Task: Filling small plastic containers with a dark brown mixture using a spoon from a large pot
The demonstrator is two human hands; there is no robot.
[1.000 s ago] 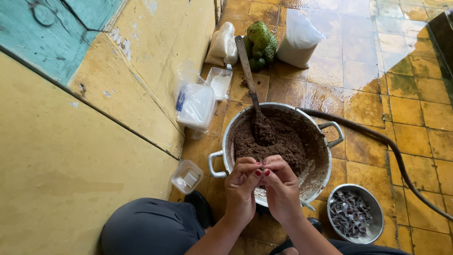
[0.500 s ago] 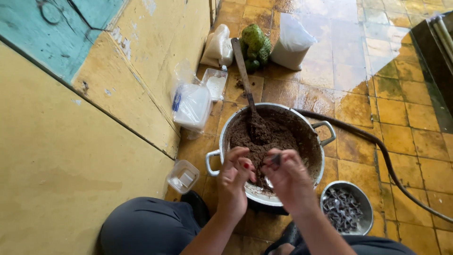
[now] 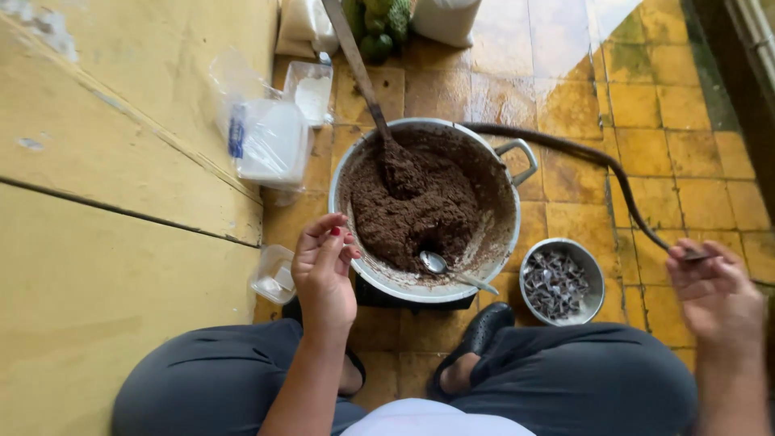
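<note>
Brown paste in a pot, hands apart above the floor

Brown paste (image 3: 420, 211), thick and crumbly, fills a large round metal pot (image 3: 507, 234) standing on wet yellow floor tiles (image 3: 638, 105) between the seated person's knees. A long wooden paddle (image 3: 359, 69) stands stuck in the paste, and a small metal spoon (image 3: 436, 262) lies at the near edge.

The left hand (image 3: 324, 270) hovers at the pot's near-left rim, fingers loosely curled, holding nothing visible. The right hand (image 3: 714, 291) is well off to the right, fingers half open, pinching a small dark piece.

A small steel bowl (image 3: 596, 282) of dark folded pieces sits just right of the pot. Working well here likely means keeping portions small and even.
</note>
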